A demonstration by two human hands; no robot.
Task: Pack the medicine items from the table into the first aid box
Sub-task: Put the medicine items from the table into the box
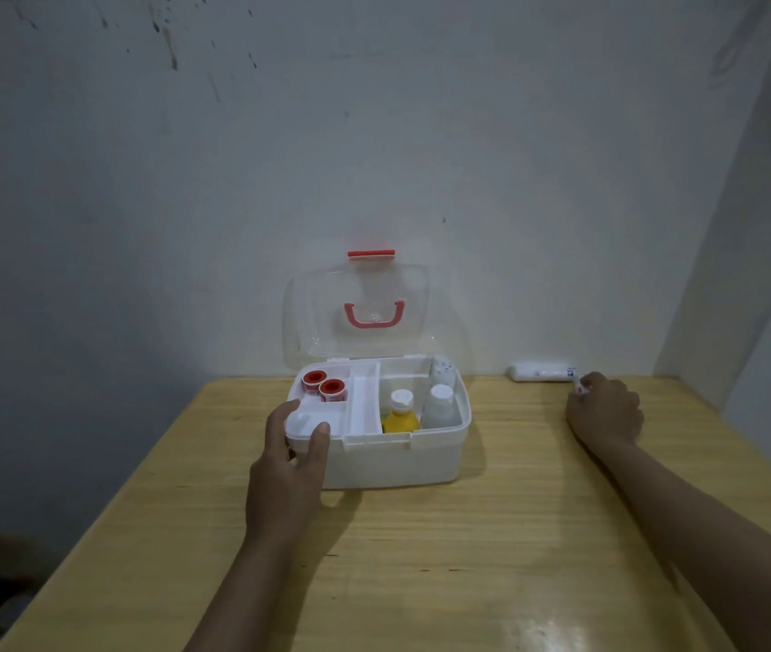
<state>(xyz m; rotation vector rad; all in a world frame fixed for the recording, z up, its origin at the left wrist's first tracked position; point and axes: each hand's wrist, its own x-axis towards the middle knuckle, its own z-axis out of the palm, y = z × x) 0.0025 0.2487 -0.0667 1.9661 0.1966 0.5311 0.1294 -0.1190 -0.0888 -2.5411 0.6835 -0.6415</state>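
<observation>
Your left hand (pixel 296 447) rests on the front left corner of the first aid box (pixel 393 458), fingers fairly straight and spread over the rim, steadying it on the wooden table (pixel 468 557). The clear lid (pixel 355 317) stands open against the wall, its red handle facing you. Packing looks well along: two red-capped rolls (pixel 323 384) sit side by side in the tray's back left section, and the deeper right side holds a yellow bottle (pixel 401 414) with a white cap, a white-capped bottle (pixel 441 407) just beside it, and another white item (pixel 442 371) at the back right corner. Your right hand (pixel 604 411) is out at the table's far right, fingers curled around something small and pale; what it is cannot be made out. Just beyond that hand, a white roll (pixel 543 372) lies against the wall, apparently the last loose item in sight. By this view, that roll and whatever your right hand pinches are left to go in, and then the lid must come down.
</observation>
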